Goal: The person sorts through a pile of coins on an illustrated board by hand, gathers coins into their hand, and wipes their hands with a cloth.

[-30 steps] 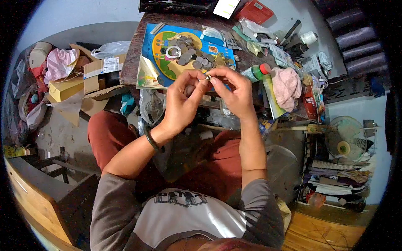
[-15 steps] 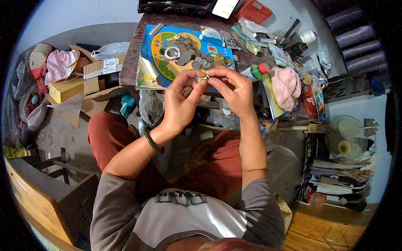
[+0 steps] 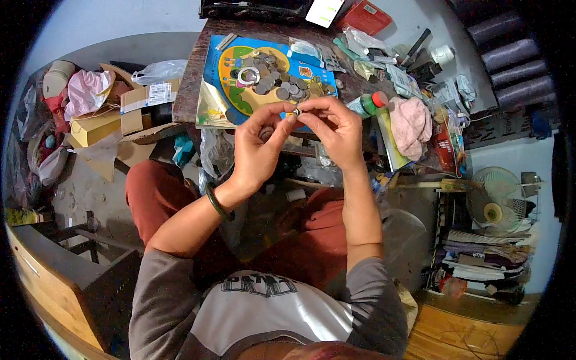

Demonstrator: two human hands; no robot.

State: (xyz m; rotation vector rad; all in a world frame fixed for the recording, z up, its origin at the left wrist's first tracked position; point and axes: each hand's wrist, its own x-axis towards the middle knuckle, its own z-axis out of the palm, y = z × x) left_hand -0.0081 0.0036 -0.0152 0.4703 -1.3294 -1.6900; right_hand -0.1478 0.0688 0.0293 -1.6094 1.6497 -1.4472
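Observation:
My left hand [image 3: 264, 141] and my right hand [image 3: 336, 132] meet above the table's front edge, fingertips pinched together. Between them is a small shiny silvery piece [image 3: 297, 111] that looks like a coin, mostly covered by the fingers. Something round and brownish [image 3: 266, 132] shows within the curled fingers of my left hand; its kind is unclear. Just beyond my hands, a pile of coins [image 3: 282, 84] is spread over a blue and yellow picture book [image 3: 240, 107]. A white ring-shaped object [image 3: 248, 76] lies at the pile's left side.
A green bottle with a red cap [image 3: 367, 105] and a pink cloth [image 3: 410, 125] are right of my hands. A lit phone [image 3: 324, 12] stands at the back. Cardboard boxes [image 3: 141, 114] and bags crowd the left; a fan [image 3: 497, 201] stands at the right.
The fingertips have shifted very slightly around the small silvery piece. The view has moved a little; the coins and book lie as before.

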